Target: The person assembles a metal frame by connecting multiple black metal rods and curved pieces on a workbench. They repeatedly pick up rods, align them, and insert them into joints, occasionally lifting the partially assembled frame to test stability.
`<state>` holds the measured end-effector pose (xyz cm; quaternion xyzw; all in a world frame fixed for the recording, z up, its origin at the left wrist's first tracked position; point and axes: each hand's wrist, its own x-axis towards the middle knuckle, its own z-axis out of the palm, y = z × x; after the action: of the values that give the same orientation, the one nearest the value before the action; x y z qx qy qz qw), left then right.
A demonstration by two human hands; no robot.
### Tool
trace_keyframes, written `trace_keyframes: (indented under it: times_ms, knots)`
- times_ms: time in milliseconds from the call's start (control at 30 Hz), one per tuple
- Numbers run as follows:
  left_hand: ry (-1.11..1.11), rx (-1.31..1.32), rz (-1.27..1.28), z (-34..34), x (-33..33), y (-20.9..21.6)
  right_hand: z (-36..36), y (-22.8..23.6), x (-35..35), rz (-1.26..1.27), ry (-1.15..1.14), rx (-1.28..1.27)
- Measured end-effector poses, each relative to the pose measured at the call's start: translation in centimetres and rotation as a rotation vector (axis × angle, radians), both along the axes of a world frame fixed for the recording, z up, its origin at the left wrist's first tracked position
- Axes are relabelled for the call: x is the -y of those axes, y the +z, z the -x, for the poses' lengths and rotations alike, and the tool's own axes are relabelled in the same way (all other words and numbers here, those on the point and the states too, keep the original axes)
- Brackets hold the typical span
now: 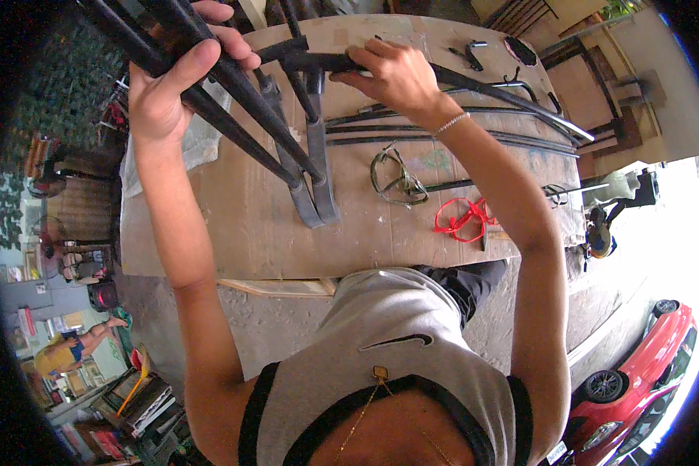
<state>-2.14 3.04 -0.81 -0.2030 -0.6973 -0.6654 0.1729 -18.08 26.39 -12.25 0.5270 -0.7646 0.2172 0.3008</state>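
Observation:
A black tubular metal frame [250,103] with flat, curved grey feet [318,211] stands tilted over the cardboard-covered table [233,241]. My left hand [167,93] is wrapped round its two parallel tubes near the upper left, thumb across them. On the right, my right hand [396,78] grips a black tube [322,62] at the frame's joint, fingers curled over it. A long dark tube [512,97] runs from behind my right hand toward the far right; whether it is one piece with the gripped tube, I cannot tell.
Several thin black rods [458,133] lie right of the frame. Nearer are a green cord [396,177] and a red cord [462,221]. A small black part [470,54] sits at the back. A person [62,351] is at far left; a red car [637,373] stands right.

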Motion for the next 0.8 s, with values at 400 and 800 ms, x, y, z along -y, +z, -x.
trace_keyframes:
  times_ms: [400, 800]
  knots:
    - [-0.044, -0.069, 0.012, 0.0, -1.3, 0.6, -4.3, -14.4, -4.3, -0.151, -0.034, 0.39]
    - [-0.03, -0.01, 0.008, -0.3, 0.6, 0.0, -8.7, -21.8, -5.7, -0.239, -0.078, 0.553]
